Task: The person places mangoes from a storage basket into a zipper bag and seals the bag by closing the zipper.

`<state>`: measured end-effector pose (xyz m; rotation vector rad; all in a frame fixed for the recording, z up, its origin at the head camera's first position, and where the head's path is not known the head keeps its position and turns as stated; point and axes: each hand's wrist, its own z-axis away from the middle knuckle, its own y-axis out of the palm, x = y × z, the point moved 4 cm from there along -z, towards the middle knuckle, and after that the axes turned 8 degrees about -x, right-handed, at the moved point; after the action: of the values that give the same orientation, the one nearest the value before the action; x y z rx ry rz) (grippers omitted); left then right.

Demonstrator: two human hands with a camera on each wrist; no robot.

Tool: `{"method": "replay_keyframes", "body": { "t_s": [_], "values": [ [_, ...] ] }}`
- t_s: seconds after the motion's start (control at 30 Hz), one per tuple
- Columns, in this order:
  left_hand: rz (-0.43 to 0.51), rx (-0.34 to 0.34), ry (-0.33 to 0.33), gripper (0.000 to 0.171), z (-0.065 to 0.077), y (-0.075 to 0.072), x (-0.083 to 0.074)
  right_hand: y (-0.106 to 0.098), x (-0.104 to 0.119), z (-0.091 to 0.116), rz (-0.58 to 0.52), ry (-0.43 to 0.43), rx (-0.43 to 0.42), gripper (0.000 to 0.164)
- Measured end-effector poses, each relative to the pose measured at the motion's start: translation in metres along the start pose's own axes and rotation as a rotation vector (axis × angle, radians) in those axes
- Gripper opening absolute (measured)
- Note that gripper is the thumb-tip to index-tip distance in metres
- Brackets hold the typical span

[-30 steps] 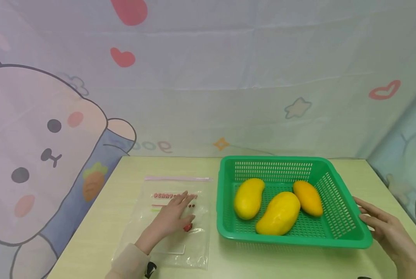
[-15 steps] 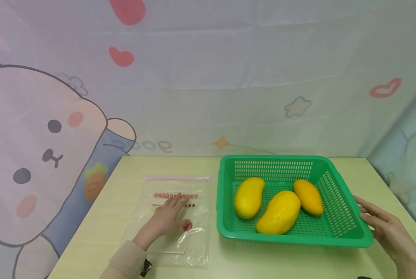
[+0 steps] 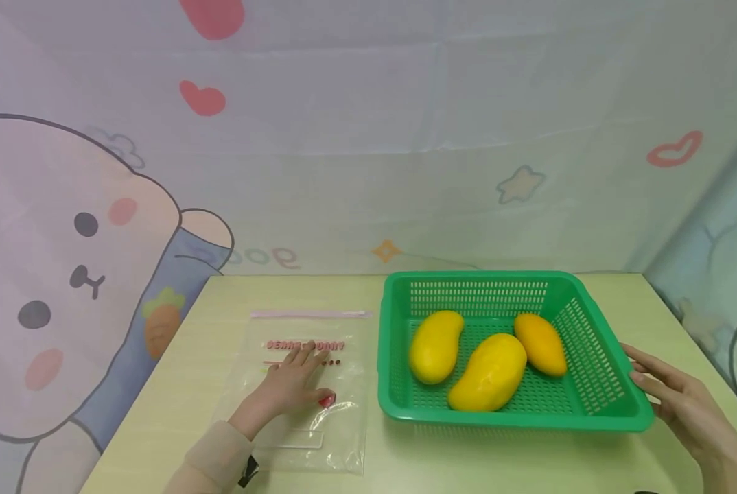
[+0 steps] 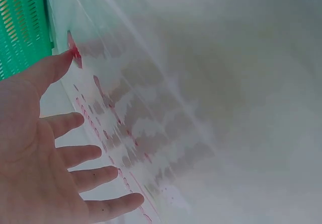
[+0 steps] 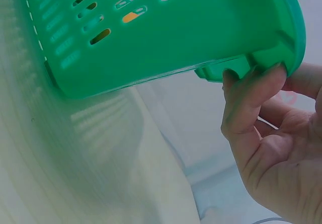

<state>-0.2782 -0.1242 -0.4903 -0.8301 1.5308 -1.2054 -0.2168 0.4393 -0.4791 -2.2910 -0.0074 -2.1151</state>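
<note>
So there's one green basket on the bench, around 4 o'clock in the head view, with three mangoes in it. Take the middle mango as the clock centre: a second yellow mango sits at 10 o'clock and a smaller, more orange mango at 2. Just beside the basket, at its 9 o'clock, one clear zip bag lies flat, with one pinkish zip strip along its 12 o'clock edge. Two hands in the shot, btw. The left hand is over the bag, grip wide, all five digits spread, though I honestly can't tell if every fingertip touches the plastic. The right hand is at the basket's 3 o'clock side, grip narrow, bent fingers holding the rim. Behind it all hangs a printed cloth with one star and one big cartoon animal over at 9 o'clock.
</note>
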Motion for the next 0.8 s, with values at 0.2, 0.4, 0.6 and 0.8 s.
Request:
{"method": "replay_keyframes", "body": {
  "t_s": [0.2, 0.4, 0.6, 0.8],
  "values": [
    [-0.033, 0.018, -0.001, 0.074, -0.0011, -0.0007, 0.0022, 0.0023, 0.0027, -0.0021, -0.024, -0.016, 0.018, 0.050],
    [-0.055, 0.012, -0.007, 0.072, -0.0024, -0.0051, 0.0023, 0.0036, 0.0044, -0.0033, -0.033, -0.032, 0.031, 0.050],
    [-0.098, 0.002, -0.036, 0.072, -0.0067, -0.0048, 0.0002, -0.0016, 0.0028, -0.0033, 0.069, -0.023, -0.007, 0.050],
    [-0.088, 0.025, -0.105, 0.074, -0.0076, -0.0022, -0.0015, -0.0024, 0.0038, -0.0023, 0.093, -0.028, -0.020, 0.051]
  ]
}}
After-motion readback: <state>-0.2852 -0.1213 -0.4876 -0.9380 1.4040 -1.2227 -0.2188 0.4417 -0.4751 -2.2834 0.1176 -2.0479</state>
